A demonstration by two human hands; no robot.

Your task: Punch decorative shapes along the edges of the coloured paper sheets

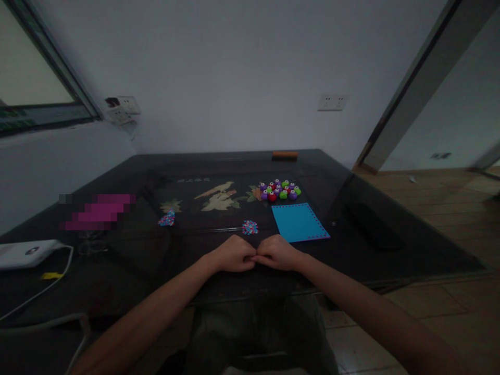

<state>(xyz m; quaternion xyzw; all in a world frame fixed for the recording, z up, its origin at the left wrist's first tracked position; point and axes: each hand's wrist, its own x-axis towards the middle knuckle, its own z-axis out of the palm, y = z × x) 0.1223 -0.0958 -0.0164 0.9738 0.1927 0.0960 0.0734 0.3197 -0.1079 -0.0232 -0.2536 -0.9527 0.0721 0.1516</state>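
My left hand (235, 254) and my right hand (278, 253) rest on the dark table near its front edge, knuckles meeting. Both are closed, and nothing shows in them. Just beyond them lies a small round pile of pink, blue and white pieces (250, 227). A blue square sheet (300, 222) with small dark marks along some edges lies beyond my right hand. Behind the sheet sits a cluster of purple, green and red balls with eye-like tops (278, 190). Another small heap of coloured pieces (167, 218) is farther left.
An orange-brown bar (285, 155) lies at the table's back edge. On the right is a black flat object (371, 226). At the left are a pixelated pink item (99, 212), a white device (30, 254) with a cable, and a chair frame (47, 324).
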